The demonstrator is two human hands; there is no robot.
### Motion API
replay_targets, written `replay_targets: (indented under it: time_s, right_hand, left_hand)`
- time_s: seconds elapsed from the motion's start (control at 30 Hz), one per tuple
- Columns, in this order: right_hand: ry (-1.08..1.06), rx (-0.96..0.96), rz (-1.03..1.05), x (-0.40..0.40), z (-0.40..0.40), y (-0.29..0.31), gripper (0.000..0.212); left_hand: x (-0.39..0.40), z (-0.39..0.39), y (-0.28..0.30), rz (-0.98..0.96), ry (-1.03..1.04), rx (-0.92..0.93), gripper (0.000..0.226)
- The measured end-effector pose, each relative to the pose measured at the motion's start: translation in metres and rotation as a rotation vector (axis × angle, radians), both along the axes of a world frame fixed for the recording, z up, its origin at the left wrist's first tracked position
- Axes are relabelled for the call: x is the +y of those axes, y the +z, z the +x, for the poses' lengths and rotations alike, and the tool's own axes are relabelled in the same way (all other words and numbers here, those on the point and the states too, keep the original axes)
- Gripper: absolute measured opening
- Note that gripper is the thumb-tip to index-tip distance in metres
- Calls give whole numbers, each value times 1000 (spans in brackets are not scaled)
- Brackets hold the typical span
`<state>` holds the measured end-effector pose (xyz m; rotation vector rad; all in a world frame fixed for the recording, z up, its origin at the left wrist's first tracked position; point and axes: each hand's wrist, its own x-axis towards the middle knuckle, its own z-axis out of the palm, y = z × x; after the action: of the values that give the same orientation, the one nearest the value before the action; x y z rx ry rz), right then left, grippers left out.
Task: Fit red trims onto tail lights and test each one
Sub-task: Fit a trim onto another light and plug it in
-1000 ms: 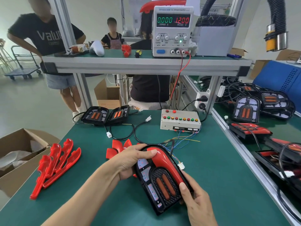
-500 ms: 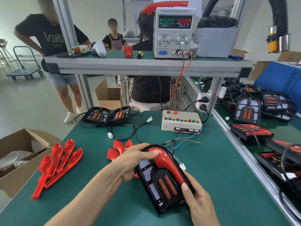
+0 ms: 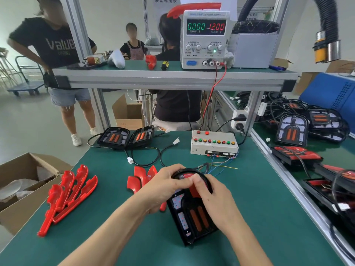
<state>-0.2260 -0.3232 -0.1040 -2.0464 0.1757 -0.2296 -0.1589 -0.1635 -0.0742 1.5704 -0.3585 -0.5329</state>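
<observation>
Okay, both hands on the tail light [image 3: 189,214], which lies flat on the green bench [image 3: 259,198] right in front of me. My left hand [image 3: 163,189] wraps its rounded top edge, thumb pressing the red trim [image 3: 194,191]. My right hand [image 3: 215,196] covers the right side, fingers curled onto the same trim. Spare red trims [image 3: 67,196] lie fanned out well to the left. PSU [image 3: 205,39] reads 0.000 A, 12.00 V.

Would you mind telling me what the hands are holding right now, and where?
Both hands grip the tail light at its rounded top end: left hand round the left edge, right hand over the red trim.
</observation>
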Motion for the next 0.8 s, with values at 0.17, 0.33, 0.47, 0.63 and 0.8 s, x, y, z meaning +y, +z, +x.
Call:
replay_targets:
  time_s: [0.17, 0.33, 0.47, 0.63, 0.8]
  right_hand:
    - [42, -30, 46, -6, 2, -4, 46]
    - [14, -80, 94, -6, 0, -6, 26]
    - [18, -95, 121, -5, 0, -9, 21]
    - [8, -110, 117, -6, 3, -10, 30]
    - [-55, -140, 55, -4, 4, -15, 45]
  left_hand:
    - [0, -2, -2, -6, -71, 8, 10]
    - [-4, -3, -3, 5, -60, -55, 20]
    - [-7, -7, -1, -20, -11, -62, 19]
    - [-8, -9, -1, 8, -6, -124, 19]
    - [-1, -3, -4, 41, -109, -160, 15]
